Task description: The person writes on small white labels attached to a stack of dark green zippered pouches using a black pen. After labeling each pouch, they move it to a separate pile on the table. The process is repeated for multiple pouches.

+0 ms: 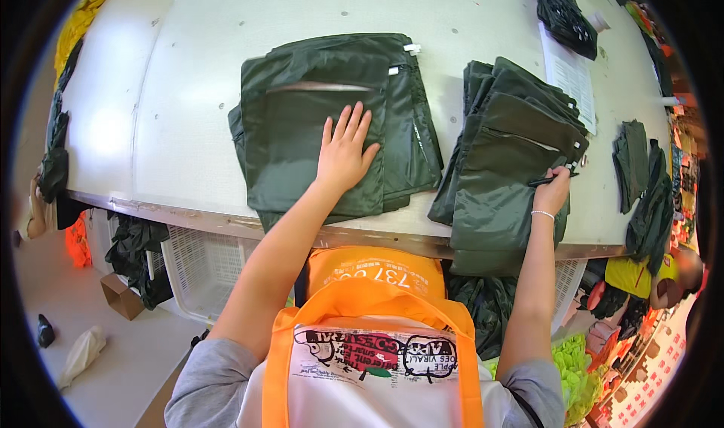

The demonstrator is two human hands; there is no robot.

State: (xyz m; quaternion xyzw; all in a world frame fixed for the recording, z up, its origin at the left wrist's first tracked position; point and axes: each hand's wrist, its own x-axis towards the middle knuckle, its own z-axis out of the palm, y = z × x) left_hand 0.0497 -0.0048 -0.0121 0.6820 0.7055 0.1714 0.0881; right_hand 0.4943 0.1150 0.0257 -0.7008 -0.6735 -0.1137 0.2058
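My left hand [345, 153] lies flat, fingers spread, on a stack of dark green fabric panels [302, 156]. The top panel has a long slit across its upper part, and small white tags stick out at the stack's right edge. To the right is a second pile of dark green fabric pieces [494, 190], folded and fanned, with a zip-like slit on its upper piece; its near end hangs over the table edge. My right hand [553, 192] is closed on a thin black pen-like tool [541, 181] at this pile's right side. The tool's exact kind is unclear.
Both piles lie on a pale work table [188, 88]. At the far right are a black bundle [564, 21] and a printed sheet [566, 73]; more dark garments [648, 194] hang over the right edge. A white plastic crate [200, 266] stands below the front edge.
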